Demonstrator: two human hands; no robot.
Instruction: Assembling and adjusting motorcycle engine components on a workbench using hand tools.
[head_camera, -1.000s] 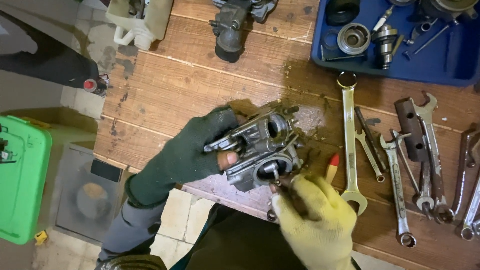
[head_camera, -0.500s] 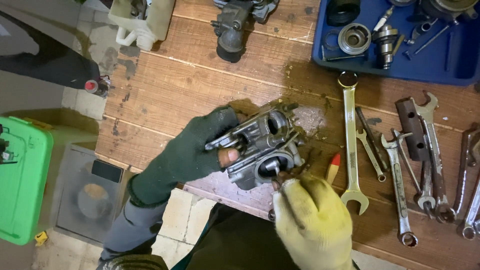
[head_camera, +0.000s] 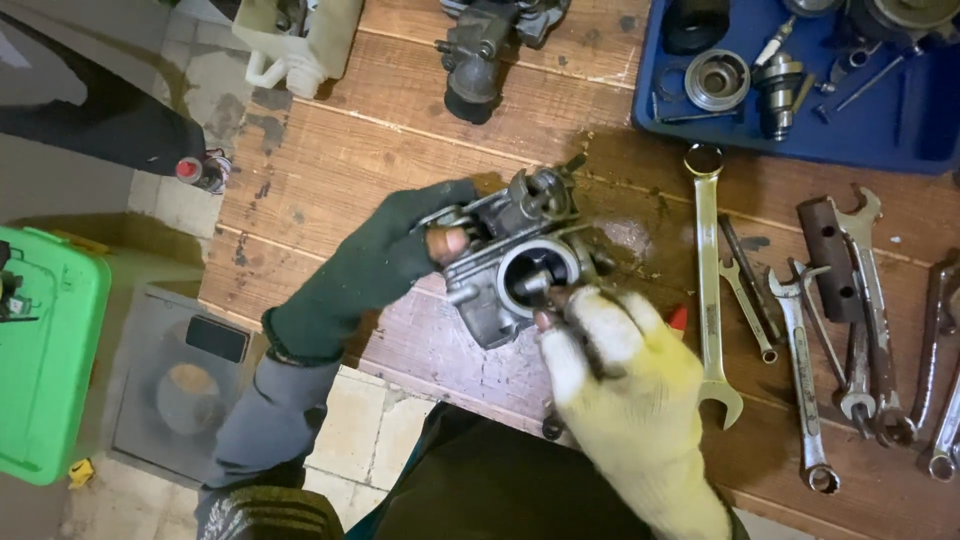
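- Right hand (head_camera: 630, 400), in a grubby yellow glove, comes in from six o'clock with its fingertips pinched on a small dark part at the round opening of the carburetor (head_camera: 520, 265).
- Left hand (head_camera: 385, 260), in a dark green glove with one bare fingertip poking through, is clamped on the carburetor's nine o'clock side, holding it just above the near edge of the wooden tabletop (head_camera: 340, 170).
- A red-tipped tool (head_camera: 678, 318) peeks out at the right hand's one o'clock, mostly hidden.
- At three o'clock of the carburetor, a long combination wrench (head_camera: 708, 270) lies on the boards, with a spread of more wrenches (head_camera: 850, 330) beyond it.
- Further out at one o'clock, a blue tray (head_camera: 900, 130) holds small metal parts.
- At twelve o'clock sits a dark engine part (head_camera: 478, 50); at eleven, a white plastic jug (head_camera: 295, 40).
- Off the tabletop at nine o'clock, a green bin (head_camera: 50, 360) stands on the floor.
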